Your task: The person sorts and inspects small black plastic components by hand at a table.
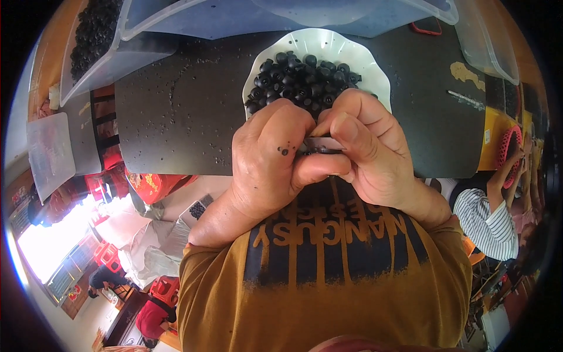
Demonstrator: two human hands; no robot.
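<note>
Both of my hands meet just in front of a white, wavy-rimmed dish [376, 70] heaped with small round black parts [305, 79] that look like rubber or plastic. My left hand [272, 149] is closed, its fingers curled and its thumb stretched across toward the right. Between the hands is a small black part [319, 151], mostly covered by fingers. My right hand [375, 146] pinches a thin, flat, greyish strip [325, 142], which looks like a blade, against that part. Tiny black bits cling to the back of my left hand.
Black crumbs are scattered over the dark tabletop [176, 123]. A large clear plastic bin [234, 17] stands behind the dish, and another bin of black parts [94, 41] is at far left. A red-edged phone-like object [427, 27] lies at the back. Other people work at the right.
</note>
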